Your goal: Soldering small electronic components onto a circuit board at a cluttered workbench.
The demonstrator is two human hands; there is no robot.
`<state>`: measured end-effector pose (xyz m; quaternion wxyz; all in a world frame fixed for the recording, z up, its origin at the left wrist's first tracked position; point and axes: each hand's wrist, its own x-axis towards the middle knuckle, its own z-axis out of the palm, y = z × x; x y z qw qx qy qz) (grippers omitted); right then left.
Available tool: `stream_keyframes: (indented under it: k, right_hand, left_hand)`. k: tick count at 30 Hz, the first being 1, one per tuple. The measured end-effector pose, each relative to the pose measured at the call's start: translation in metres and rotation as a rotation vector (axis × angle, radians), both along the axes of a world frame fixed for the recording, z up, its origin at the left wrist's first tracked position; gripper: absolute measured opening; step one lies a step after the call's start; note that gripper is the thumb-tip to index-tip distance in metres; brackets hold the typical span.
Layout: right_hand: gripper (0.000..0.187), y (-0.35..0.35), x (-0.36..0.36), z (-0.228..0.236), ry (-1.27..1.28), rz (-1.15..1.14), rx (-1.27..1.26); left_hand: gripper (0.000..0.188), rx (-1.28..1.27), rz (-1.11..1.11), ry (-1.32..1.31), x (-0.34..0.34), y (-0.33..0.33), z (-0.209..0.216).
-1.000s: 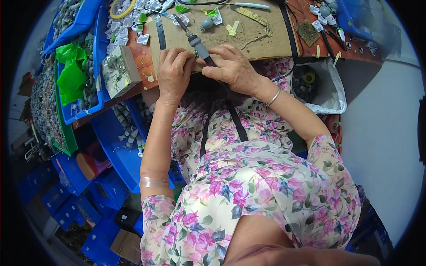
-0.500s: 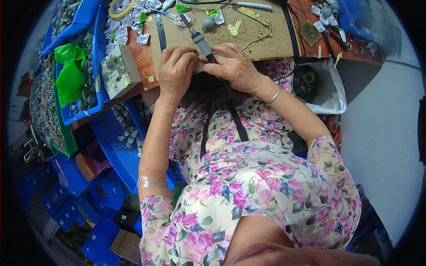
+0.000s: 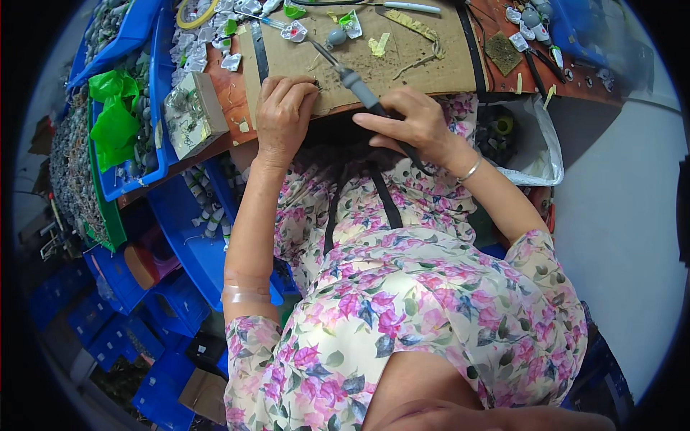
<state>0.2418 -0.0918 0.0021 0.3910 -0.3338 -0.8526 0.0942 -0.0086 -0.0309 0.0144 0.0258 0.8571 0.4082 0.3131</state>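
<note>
My right hand [image 3: 420, 123] holds a soldering iron [image 3: 359, 87] by its black handle, the metal tip slanting up and left over the sheet of cardboard [image 3: 417, 80]. My left hand [image 3: 282, 118] is closed at the cardboard's near edge. A tiny dark thing shows at its fingertips, too small to name. Beyond the tip lie a white plastic shell [image 3: 294, 31] with a red spot, a grey ball-shaped part [image 3: 336, 36] and a white-and-green shell [image 3: 351, 24].
White shells [image 3: 205, 44] are heaped at the back left. Blue bins [image 3: 162, 108] of grey parts stand on the left. Scrap yellow tape [image 3: 379, 45], a brown pad [image 3: 502, 54] and pliers [image 3: 535, 72] lie on the table. A white-lined bin [image 3: 543, 144] stands at the right.
My right hand has moved right, away from my left hand, with the soldering iron. The iron's tip has swung right and nearer. My left hand has stayed in place.
</note>
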Motion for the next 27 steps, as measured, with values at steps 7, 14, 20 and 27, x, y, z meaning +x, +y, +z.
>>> stream_keyframes:
  k: [7, 14, 20, 27]
  right_hand:
    - [0.044, -0.025, 0.021, -0.001, 0.020, -0.018, 0.045]
    - [0.043, -0.032, 0.020, -0.004, 0.016, 0.003, -0.014]
    - [0.044, -0.032, 0.018, -0.007, 0.016, 0.009, -0.014]
    - [0.041, -0.032, 0.017, -0.007, 0.007, 0.012, -0.015]
  left_hand:
    - [0.010, -0.005, 0.014, -0.023, 0.001, 0.001, -0.003]
    - [0.010, 0.000, 0.022, -0.021, 0.002, 0.001, -0.002]
    - [0.010, 0.010, 0.019, -0.028, 0.003, 0.001, -0.001]
    - [0.010, 0.003, 0.019, -0.042, 0.003, 0.000, -0.001]
